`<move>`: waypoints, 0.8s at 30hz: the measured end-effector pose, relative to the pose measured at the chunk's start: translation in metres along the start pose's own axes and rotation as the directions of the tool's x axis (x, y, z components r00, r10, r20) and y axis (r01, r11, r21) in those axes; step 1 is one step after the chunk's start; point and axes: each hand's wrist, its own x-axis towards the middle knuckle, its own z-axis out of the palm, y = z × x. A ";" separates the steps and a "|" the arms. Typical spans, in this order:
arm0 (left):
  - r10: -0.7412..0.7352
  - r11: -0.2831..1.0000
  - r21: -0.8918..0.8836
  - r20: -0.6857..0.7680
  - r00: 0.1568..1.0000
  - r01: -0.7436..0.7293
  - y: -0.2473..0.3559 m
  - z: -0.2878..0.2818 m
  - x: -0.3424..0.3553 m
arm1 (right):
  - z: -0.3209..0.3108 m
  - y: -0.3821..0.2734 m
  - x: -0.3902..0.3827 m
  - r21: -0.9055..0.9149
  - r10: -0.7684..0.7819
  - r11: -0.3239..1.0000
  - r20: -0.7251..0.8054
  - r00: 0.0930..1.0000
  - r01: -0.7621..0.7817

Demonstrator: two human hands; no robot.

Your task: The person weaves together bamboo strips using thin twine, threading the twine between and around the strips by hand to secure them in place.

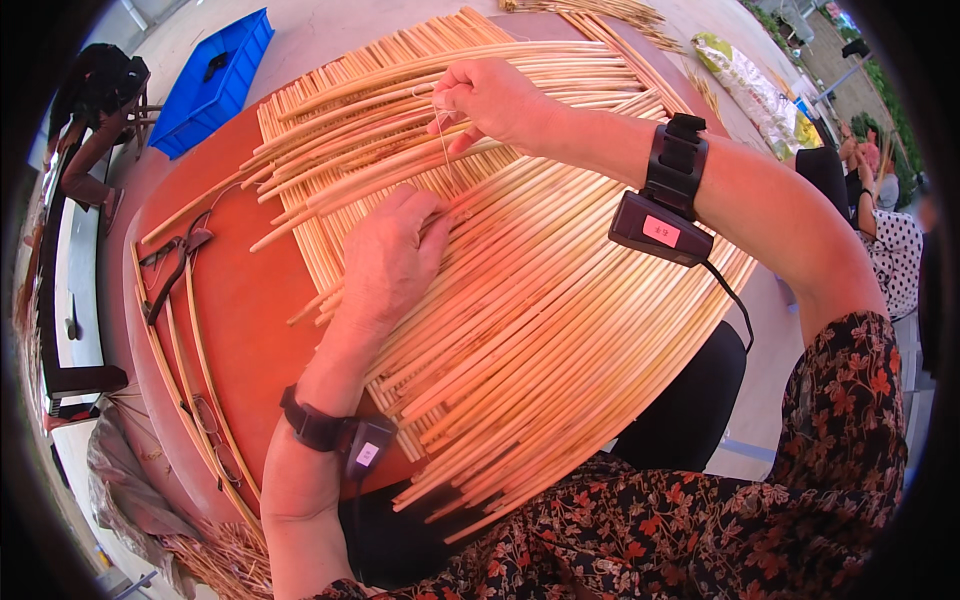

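A mat of pale, straight reed stalks (pixel 560 290) lies across the table, with a second layer of stalks (pixel 335 95) crossing beneath it at the far side. From the fingers of my right hand (pixel 490 105), raised above the far stalks, a thin pale thread (pixel 446 155) runs down to the mat. My right thumb and index finger pinch this thread, while the other fingers are loosely curled. Lower and to the left, my left hand (pixel 390 255) rests on the stalk ends, its thumb and fingertips closed at the thread's lower end. Its fingertips partly hide that spot.
Dark shears (pixel 178 262) and several loose stalks (pixel 205 400) lie on the reddish tabletop (pixel 250 300) at left. Beyond it are a blue crate (pixel 212 85) and a seated person (pixel 100 130). A filled sack (pixel 755 95) lies far right, near other people (pixel 890 240).
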 end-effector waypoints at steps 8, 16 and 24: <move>-0.006 0.998 -0.058 0.007 1.000 0.006 -0.001 -0.001 0.000 | 0.002 -0.009 0.072 0.311 -0.027 0.944 -0.249 0.968 0.106; 0.132 0.983 0.135 -0.050 0.990 -0.125 -0.001 0.001 0.001 | -0.008 0.022 0.114 0.214 -0.134 0.957 -0.269 0.954 0.194; 0.240 0.950 0.215 -0.045 0.970 -0.225 -0.004 0.012 -0.001 | -0.008 0.004 0.087 0.240 -0.243 0.932 -0.142 0.960 0.272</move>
